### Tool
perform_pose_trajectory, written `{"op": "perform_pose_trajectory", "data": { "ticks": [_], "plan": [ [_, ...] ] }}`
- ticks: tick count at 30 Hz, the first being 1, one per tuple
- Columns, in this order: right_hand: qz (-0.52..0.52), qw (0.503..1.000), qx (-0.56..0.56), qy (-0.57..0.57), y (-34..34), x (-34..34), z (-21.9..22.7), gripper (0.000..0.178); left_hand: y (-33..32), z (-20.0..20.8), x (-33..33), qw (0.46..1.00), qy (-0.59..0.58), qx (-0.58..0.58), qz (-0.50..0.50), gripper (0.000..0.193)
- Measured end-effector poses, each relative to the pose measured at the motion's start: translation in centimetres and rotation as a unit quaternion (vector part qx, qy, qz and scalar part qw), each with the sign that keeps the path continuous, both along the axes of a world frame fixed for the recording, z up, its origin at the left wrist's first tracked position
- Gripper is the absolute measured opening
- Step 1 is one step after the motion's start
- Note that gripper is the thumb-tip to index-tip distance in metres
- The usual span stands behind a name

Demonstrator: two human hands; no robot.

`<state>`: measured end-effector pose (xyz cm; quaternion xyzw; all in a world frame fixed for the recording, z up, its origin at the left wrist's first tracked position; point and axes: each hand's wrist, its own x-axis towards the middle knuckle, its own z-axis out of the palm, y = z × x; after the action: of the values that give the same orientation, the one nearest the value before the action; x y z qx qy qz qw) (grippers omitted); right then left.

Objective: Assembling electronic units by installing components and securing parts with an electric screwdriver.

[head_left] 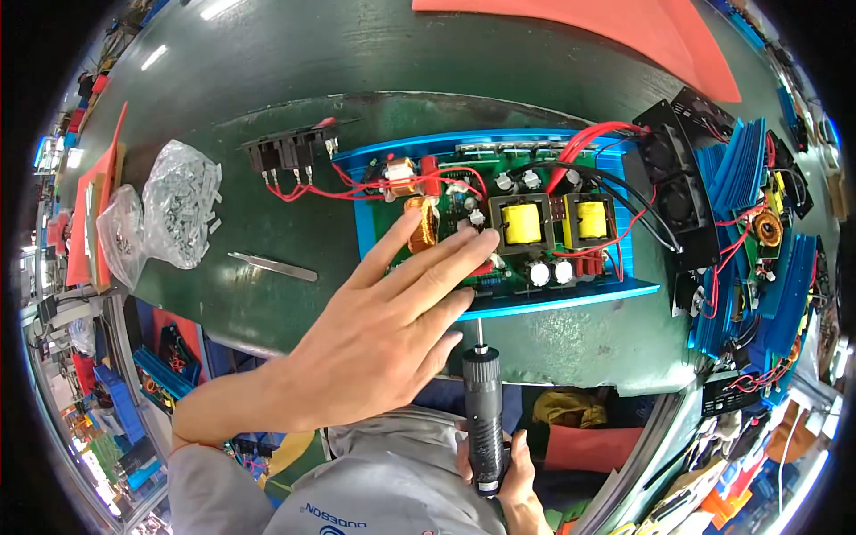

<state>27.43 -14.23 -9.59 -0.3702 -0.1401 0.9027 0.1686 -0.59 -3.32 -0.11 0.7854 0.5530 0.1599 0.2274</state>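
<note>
A black socket block (290,153) sits on the left of an open blue case (580,298). Then comes the left hand (379,334), its grip spread wide with nothing in it. Its fingertips are on or just over the case's parts; I can't tell which. A copper coil (423,230) is already in the case. Lower down, the right hand (519,477) has its grip round a black screwdriver (484,410), pointing up at the near wall. Two yellow blocks (523,223) are in too. I'd say much is done, but the socket block and the fan plate (676,185) on the right hang on wires (571,153), not fixed to the case.

The dark green worktop (571,343) is shiny. A blue box (114,392) stands past its left side. On top are red sheets (85,223), clear bags (183,205) with grey bits, tweezers (276,266), and more blue cases (785,276) heaped at the right.
</note>
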Motion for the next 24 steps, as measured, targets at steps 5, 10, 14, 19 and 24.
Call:
{"op": "perform_pose_trajectory", "data": {
  "ticks": [5, 10, 14, 19, 24],
  "plan": [
    [0.02, 0.992, 0.069, -0.108, -0.5, -0.1, 0.1, 0.091, -0.7, -1.4, 0.3, 0.998, 0.019, 0.058, 0.015, 0.029],
    [-0.014, 0.999, -0.044, 0.029, -0.6, -0.3, -1.0, 0.098, -0.4, -1.5, 0.1, 0.998, 0.014, 0.061, 0.03, 0.031],
    [0.018, 0.999, 0.008, -0.047, 0.1, -0.6, -0.4, 0.102, -0.9, -2.8, -0.3, 0.992, 0.028, 0.119, 0.044, 0.025],
    [-0.107, 0.942, 0.179, -0.262, -3.1, 1.1, -2.1, 0.097, -2.1, -1.8, -3.0, 0.974, -0.048, 0.197, 0.105, 0.025],
    [-0.093, 0.927, 0.233, -0.278, -3.2, 1.8, -2.2, 0.085, -5.7, -2.1, -15.5, 0.882, 0.1, 0.2, 0.414, 0.029]
  ]
}}
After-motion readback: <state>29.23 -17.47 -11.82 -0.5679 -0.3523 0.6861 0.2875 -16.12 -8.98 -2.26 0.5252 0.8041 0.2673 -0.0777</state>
